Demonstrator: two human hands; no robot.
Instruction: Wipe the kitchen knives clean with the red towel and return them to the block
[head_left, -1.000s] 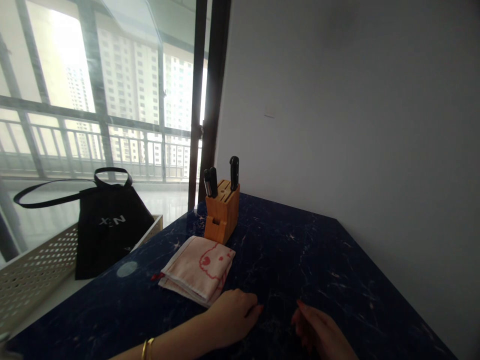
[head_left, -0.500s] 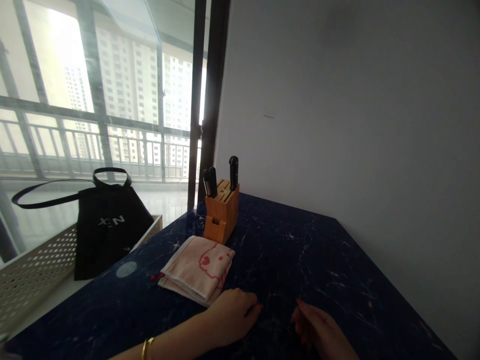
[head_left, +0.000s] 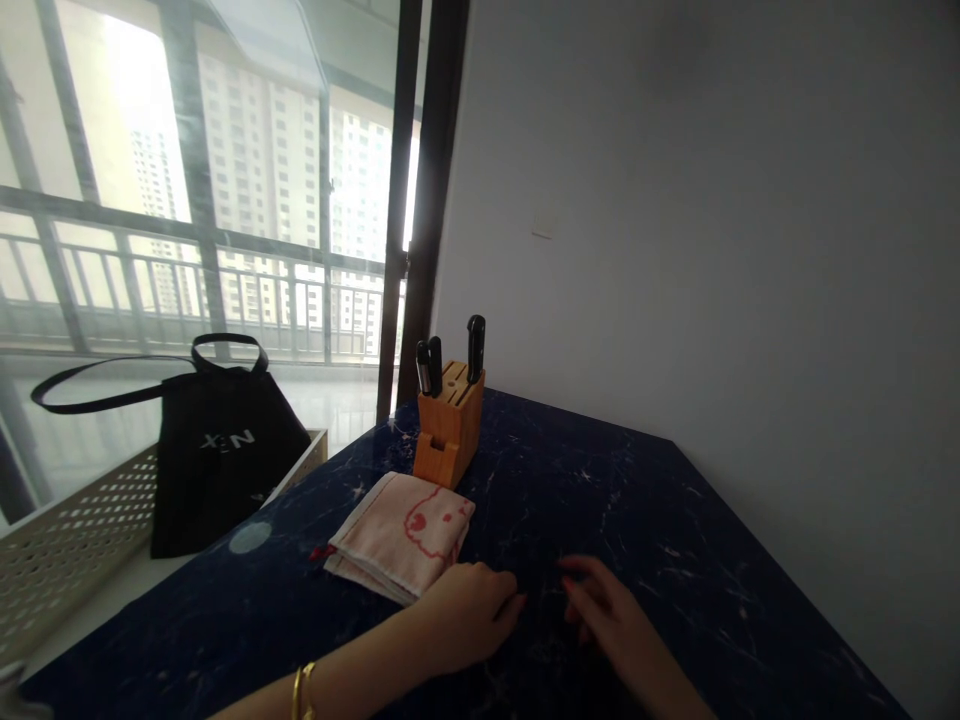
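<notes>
Pale pink folded towel [head_left: 397, 535] just beside empty, loosely curled left hand [head_left: 466, 618]
Empty, half-open right hand [head_left: 604, 610] has drawn nearer.

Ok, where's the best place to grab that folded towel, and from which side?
Probably the near edge of the folded towel, coming from your side with your left hand, which sits right by it. It lies flat on the dark marble counter, so pinching the stacked layers along that edge should lift it whole. Its far end sits close to the wooden knife block, so that side looks tighter.
</notes>
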